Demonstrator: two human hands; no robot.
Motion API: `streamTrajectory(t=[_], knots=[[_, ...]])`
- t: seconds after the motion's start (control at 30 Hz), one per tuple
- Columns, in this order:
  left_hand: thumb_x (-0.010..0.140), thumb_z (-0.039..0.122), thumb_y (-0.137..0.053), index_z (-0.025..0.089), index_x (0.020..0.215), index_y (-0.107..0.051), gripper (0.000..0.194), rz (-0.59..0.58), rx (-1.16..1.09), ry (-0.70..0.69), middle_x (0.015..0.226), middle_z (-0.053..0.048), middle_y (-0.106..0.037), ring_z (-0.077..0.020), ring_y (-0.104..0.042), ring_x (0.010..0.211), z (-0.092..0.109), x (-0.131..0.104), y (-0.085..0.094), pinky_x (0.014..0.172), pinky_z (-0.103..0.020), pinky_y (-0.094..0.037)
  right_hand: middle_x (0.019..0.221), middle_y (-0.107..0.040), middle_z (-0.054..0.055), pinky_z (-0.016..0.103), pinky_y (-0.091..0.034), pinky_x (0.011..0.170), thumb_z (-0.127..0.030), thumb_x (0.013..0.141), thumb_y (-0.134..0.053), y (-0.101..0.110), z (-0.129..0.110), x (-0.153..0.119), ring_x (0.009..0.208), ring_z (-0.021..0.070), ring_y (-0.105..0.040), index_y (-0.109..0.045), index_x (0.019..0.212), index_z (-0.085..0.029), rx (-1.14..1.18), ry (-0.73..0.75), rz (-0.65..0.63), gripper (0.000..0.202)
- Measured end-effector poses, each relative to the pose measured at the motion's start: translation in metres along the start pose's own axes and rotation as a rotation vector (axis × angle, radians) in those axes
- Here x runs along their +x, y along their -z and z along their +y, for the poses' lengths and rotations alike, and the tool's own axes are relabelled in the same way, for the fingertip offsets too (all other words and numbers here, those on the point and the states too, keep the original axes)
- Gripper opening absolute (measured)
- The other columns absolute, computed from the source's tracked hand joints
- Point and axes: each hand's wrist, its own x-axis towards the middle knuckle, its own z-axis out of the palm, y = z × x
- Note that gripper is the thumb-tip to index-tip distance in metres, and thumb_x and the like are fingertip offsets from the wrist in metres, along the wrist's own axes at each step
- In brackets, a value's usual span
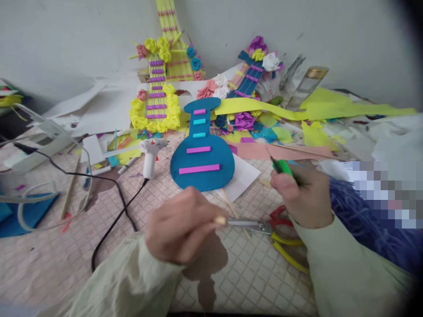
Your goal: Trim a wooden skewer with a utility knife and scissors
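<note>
My left hand [185, 225] is closed in a pinch on a short pale piece [220, 219], which looks like the end of a wooden stick. My right hand [306, 189] grips a small green-handled tool [284, 167] with a dark, thin pointed tip; blur hides its exact kind. Between and beyond the hands lies a blue guitar-shaped cutout [205, 159] with purple and light-blue strips across it. Scissors [253, 226] with red and yellow handles lie below the hands. A white glue gun [150, 160] stands left of the cutout.
Decorated paper guitars [157, 94] lean against the wall. Yellow crepe paper [264, 107], scraps and a glass jar [309, 83] crowd the table's back. The glue gun's black cord [115, 226] crosses the left side; dark blue fluffy material [360, 215] lies at the right.
</note>
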Motion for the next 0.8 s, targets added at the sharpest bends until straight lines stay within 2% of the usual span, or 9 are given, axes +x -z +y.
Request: streamTrajectory(t=[0.13,0.27,0.33,0.4,0.5,0.57,0.63,0.7,0.8], knots=[[0.075,0.007,-0.056,0.012,0.083,-0.063,0.012,0.051,-0.001,0.147,0.062,-0.003,-0.063,-0.0111,-0.053,0.058,-0.011,-0.002,0.002,0.053,-0.025,-0.044,0.043,-0.033,-0.004,0.023,-0.026,0.039,-0.059,0.074,-0.04,-0.001,-0.022,-0.007,0.041,0.0075,-0.028,-0.043,0.05,-0.02,0.103,0.167,-0.12,0.046],[0.08,0.01,-0.049,0.013,0.079,-0.062,0.013,-0.011,-0.048,0.225,0.061,-0.003,-0.061,-0.0106,-0.054,0.059,-0.01,-0.002,0.003,0.056,-0.024,-0.045,0.043,-0.036,-0.005,0.022,-0.029,0.039,-0.055,0.072,-0.047,-0.003,-0.027,-0.012,0.039,0.0068,-0.032,-0.046,0.053,-0.019,0.085,0.261,-0.158,0.041],[0.082,0.011,-0.046,0.013,0.083,-0.062,0.016,-0.02,-0.051,0.254,0.059,-0.002,-0.06,-0.0103,-0.054,0.058,-0.01,-0.003,0.002,0.057,-0.023,-0.046,0.043,-0.033,-0.005,0.022,-0.027,0.04,-0.054,0.073,-0.048,0.0,-0.018,-0.011,0.04,0.0068,-0.03,-0.045,0.053,-0.019,0.126,0.167,-0.132,0.041],[0.083,0.013,-0.045,0.013,0.086,-0.061,0.017,-0.039,-0.001,0.269,0.055,-0.001,-0.058,-0.0102,-0.054,0.055,-0.014,-0.003,-0.001,0.056,-0.023,-0.046,0.046,-0.034,-0.005,0.023,-0.026,0.039,-0.057,0.077,-0.041,0.004,-0.008,-0.009,0.041,0.0074,-0.03,-0.047,0.058,-0.019,0.301,0.0,-0.168,0.043],[0.083,0.017,-0.046,0.012,0.085,-0.062,0.017,-0.144,0.088,0.246,0.061,-0.003,-0.062,-0.0114,-0.057,0.058,-0.025,-0.005,-0.009,0.056,-0.022,-0.045,0.056,-0.044,-0.004,0.022,-0.032,0.041,-0.059,0.074,-0.045,0.006,-0.004,-0.006,0.046,0.0089,-0.039,-0.054,0.083,-0.021,0.605,-0.116,-0.366,0.04],[0.084,0.021,-0.044,0.013,0.081,-0.061,0.02,-0.236,0.064,0.216,0.068,-0.005,-0.064,-0.0117,-0.057,0.059,-0.031,-0.007,-0.014,0.054,-0.021,-0.044,0.069,-0.054,-0.002,0.024,-0.041,0.052,-0.046,0.067,-0.062,0.003,-0.012,-0.006,0.059,0.0114,-0.05,-0.055,0.095,-0.024,0.581,-0.036,-0.455,0.036],[0.085,0.025,-0.042,0.013,0.067,-0.059,0.027,-0.323,0.009,0.246,0.056,-0.002,-0.058,-0.0103,-0.052,0.051,-0.035,-0.009,-0.018,0.047,-0.02,-0.04,0.081,-0.06,0.001,0.027,-0.044,0.066,-0.028,0.068,-0.064,-0.002,-0.022,-0.007,0.074,0.0134,-0.055,-0.057,0.093,-0.022,0.517,0.115,-0.483,0.026],[0.085,0.032,-0.041,0.014,0.062,-0.057,0.033,-0.341,-0.061,0.337,0.051,-0.001,-0.053,-0.0096,-0.048,0.047,-0.037,-0.01,-0.02,0.045,-0.02,-0.038,0.083,-0.06,0.002,0.026,-0.044,0.067,-0.018,0.07,-0.059,-0.008,-0.03,-0.008,0.075,0.013,-0.056,-0.058,0.087,-0.02,0.507,0.173,-0.443,0.018],[0.086,0.04,-0.037,0.013,0.075,-0.062,0.038,-0.342,-0.117,0.497,0.046,0.002,-0.048,-0.0082,-0.043,0.042,-0.039,-0.012,-0.02,0.043,-0.019,-0.036,0.077,-0.06,0.002,0.025,-0.044,0.064,-0.016,0.069,-0.057,-0.008,-0.032,-0.008,0.07,0.0123,-0.055,-0.057,0.075,-0.017,0.477,0.159,-0.396,0.006]])
